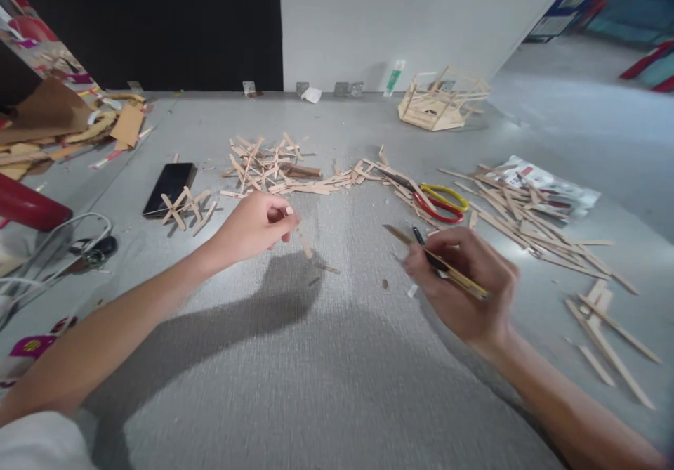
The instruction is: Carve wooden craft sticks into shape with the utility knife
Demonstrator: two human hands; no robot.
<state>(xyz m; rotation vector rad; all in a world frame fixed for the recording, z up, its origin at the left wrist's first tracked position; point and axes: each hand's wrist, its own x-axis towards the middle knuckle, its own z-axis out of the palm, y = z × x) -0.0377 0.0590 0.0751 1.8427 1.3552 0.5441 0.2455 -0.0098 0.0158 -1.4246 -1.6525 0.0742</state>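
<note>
My left hand [258, 225] is closed, pinching a thin wooden stick [306, 245] just above the grey table. The stick's lower end is blurred, and part of it is hidden by the fingers. In my right hand [468, 280] is a yellow-and-black craft knife [457, 278], its blade pointing left toward the middle of the table. Scissors [442, 204] with red and yellow handles lie just beyond the right hand. Behind the left hand spreads a pile of short wooden sticks [263, 164], some joined as crosses.
A wooden stick frame [439, 108] and a glue tube [394, 79] stand at the back wall. Loose sticks [531, 220] lie right beside a plastic packet [573, 192]. At left are a phone [169, 187], stick crosses [184, 208], a cable [102, 220] and a red cylinder [31, 203].
</note>
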